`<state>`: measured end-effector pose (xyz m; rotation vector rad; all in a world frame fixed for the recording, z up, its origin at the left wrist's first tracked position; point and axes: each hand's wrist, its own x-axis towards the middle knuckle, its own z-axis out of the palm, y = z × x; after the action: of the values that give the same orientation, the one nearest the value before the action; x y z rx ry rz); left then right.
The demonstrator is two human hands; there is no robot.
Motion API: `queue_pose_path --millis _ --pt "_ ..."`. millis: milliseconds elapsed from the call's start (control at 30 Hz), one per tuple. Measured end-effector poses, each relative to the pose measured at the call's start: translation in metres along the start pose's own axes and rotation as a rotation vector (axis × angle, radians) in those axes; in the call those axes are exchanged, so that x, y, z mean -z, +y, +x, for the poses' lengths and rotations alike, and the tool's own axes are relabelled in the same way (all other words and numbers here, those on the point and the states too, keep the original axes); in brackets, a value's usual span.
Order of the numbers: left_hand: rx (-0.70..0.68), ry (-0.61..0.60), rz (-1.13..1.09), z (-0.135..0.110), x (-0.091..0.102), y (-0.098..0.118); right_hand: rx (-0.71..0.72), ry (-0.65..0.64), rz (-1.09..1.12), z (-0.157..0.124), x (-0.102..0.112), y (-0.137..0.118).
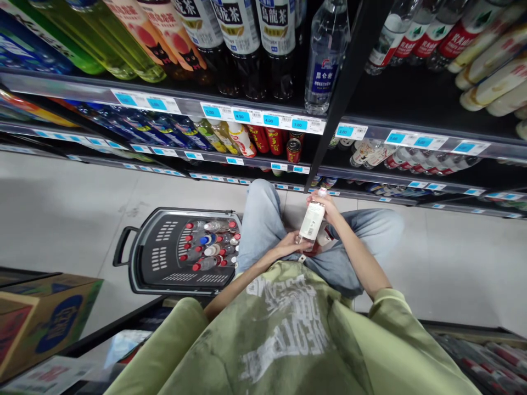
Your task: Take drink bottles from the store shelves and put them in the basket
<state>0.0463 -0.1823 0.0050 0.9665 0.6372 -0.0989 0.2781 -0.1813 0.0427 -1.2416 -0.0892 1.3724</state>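
I am crouching in a shop aisle, facing drink shelves. Both hands hold a clear bottle with a pale label point(312, 220) over my lap. My left hand point(290, 245) grips its lower end. My right hand point(328, 202) is wrapped round its top near the cap. The bottle leans slightly away from me, above my jeans-covered knees.
A black shopping basket point(144, 258) with several bottles stands on the floor to my left. Shelves with price tags point(263, 118) carry rows of bottles and cans ahead. A cardboard box point(49, 312) sits at lower left. Pale floor tiles point(453, 263) lie to the right.
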Motion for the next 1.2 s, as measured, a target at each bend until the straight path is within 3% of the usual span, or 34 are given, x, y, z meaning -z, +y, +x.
queue_pose_path --millis 333,500,600,733,900,967,1200 --pt "0.0 0.014 0.012 0.0 0.0 0.004 -0.001 0.028 0.002 0.003 0.002 0.001" --pt "0.079 -0.077 -0.157 -0.007 -0.001 0.006 0.033 -0.03 0.08 -0.004 -0.004 -0.006" --pt "0.088 -0.101 -0.255 -0.011 -0.005 0.009 0.053 -0.002 0.087 -0.007 -0.007 -0.008" --pt "0.125 0.071 -0.206 -0.008 -0.011 0.014 0.089 0.106 0.049 -0.004 -0.008 -0.004" --pt "0.008 0.354 -0.191 -0.002 -0.012 0.019 0.151 0.269 0.012 0.002 -0.006 -0.001" --pt "0.01 0.338 -0.243 -0.003 -0.009 0.021 0.128 0.269 0.035 0.003 -0.006 -0.002" --pt "0.16 0.079 -0.411 -0.008 0.0 0.028 0.088 0.164 0.138 0.0 -0.007 -0.006"
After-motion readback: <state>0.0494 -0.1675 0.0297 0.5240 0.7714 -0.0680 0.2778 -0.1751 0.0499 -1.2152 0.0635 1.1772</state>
